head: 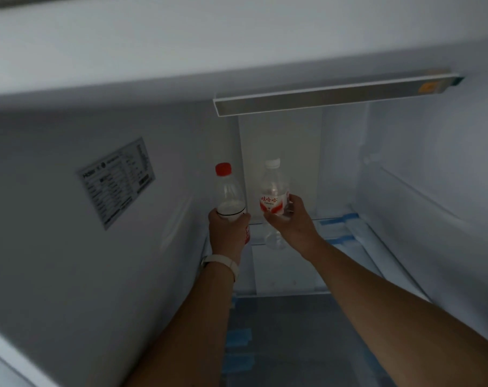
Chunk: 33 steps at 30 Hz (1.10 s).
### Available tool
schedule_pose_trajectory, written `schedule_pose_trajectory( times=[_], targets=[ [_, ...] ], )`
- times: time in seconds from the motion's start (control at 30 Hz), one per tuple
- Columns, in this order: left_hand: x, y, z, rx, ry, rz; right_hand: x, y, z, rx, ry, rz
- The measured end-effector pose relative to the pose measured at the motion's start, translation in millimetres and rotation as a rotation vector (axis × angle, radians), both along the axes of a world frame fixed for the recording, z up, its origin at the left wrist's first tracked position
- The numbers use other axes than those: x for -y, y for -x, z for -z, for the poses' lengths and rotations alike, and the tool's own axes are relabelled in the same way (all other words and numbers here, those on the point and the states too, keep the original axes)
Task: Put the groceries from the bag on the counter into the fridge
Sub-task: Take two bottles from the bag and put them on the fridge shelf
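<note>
While reached into the fridge, left hand: curled round the red-capped bottle, held upright.
Right hand: clamped on the white-capped bottle at its label.
Gap: the two are held just apart.

Two bottles, two hands — one sticker.

left bottle: red cap | right bottle: white cap, red-and-white label | tape strips: blue | fridge wall: white

Two hand-held bottles inside fridge
</note>
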<state>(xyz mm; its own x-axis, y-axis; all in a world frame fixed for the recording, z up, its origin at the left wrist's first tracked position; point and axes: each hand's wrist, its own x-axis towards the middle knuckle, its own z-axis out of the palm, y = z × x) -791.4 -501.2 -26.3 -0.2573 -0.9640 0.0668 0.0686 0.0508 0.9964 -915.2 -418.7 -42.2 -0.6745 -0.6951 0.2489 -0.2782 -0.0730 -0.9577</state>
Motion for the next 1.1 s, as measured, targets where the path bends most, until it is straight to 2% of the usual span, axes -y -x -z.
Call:
schedule_pose_trajectory(
  times=[0.17,0.27,0.47,0.7,0.93,1.1],
  targets=[
    [-15.6,-10.3,2.4,0.087,0.138,-0.101,-20.4,-4.3,-1.5,-0.084,-0.061,0.083],
    [-29.3,-23.8,16.3,0.26,0.32,-0.109,-36.3,-9.3,-4.3,-0.218,-0.131,0.135],
    [-66.4,-60.2,24.7,0.627,0.542,0.028,-75.0,-27.3,-3.9,-0.537,-0.311,0.13],
    [-93.1,-88.8,35.3,0.922,0.729,0.239,-103.4,-55.8,-5.7,-0.849,-0.508,0.095],
    [-111.2,-116.6,50.0,0.929,0.859,0.293,-144.3,-92.1,-5.0,-0.972,-0.654,0.057],
    [-126.0,-143.2,55.8,0.76,0.994,0.263,-174.5,-112.9,-4.0,-1.043,-0.717,0.035]
  ],
)
